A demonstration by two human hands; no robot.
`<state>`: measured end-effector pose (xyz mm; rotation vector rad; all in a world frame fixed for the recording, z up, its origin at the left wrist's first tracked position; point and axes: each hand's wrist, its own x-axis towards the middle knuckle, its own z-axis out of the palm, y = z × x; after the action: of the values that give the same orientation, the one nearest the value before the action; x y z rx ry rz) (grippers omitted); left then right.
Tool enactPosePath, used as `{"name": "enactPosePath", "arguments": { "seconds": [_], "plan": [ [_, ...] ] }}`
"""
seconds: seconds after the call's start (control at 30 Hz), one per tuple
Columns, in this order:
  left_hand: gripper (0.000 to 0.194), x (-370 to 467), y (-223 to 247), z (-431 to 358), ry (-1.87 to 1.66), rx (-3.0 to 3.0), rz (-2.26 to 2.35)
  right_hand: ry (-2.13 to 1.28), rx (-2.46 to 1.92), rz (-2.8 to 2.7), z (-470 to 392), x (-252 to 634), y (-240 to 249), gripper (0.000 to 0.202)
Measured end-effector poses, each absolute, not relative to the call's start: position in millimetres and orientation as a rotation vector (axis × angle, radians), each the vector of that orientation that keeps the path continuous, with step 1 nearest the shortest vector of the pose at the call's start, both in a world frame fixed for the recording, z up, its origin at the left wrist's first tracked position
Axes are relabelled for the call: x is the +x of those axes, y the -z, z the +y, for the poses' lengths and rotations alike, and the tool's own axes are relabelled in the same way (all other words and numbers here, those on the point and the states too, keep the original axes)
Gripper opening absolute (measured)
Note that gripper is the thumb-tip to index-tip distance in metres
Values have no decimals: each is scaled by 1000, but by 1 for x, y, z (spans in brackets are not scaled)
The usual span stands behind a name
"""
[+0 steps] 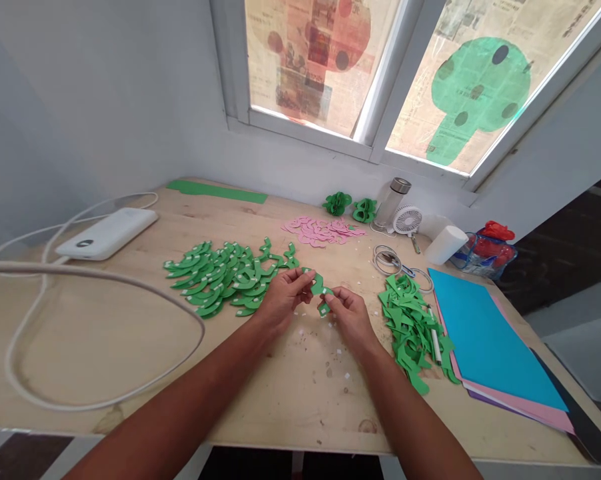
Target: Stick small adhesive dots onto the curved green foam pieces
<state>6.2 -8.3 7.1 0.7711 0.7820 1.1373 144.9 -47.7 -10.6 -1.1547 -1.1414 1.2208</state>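
Observation:
Between my two hands, over the middle of the wooden table [290, 400], is a curved green paper cutout [317, 285] with small white squares on it. My left hand [286, 293] pinches its upper left end. The fingers of my right hand [349, 317] are closed on its lower right part. Just left of my left hand lies a spread of similar green cutouts [230, 273], many bearing white squares. To the right of my right hand is a heap of green paper scraps [410, 327] with a white pen [434, 337] lying on it.
Pink cutouts [323, 231], two green paper balls [337, 203], a glass bottle [391, 203] and a small fan [407, 220] sit near the wall. Scissors [398, 262] lie at right, beside coloured sheets [495, 340]. A white power bank [108, 233] with looping cable [180, 307] occupies the left.

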Motion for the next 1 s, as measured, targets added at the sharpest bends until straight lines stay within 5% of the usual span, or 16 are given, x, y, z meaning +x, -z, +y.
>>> {"name": "enactPosePath", "arguments": {
  "seconds": [1.0],
  "plan": [
    [24,5,-4,-8,-1037,887,752,-1323,-1099,-1159,-48,146,11,28]
  ]
}}
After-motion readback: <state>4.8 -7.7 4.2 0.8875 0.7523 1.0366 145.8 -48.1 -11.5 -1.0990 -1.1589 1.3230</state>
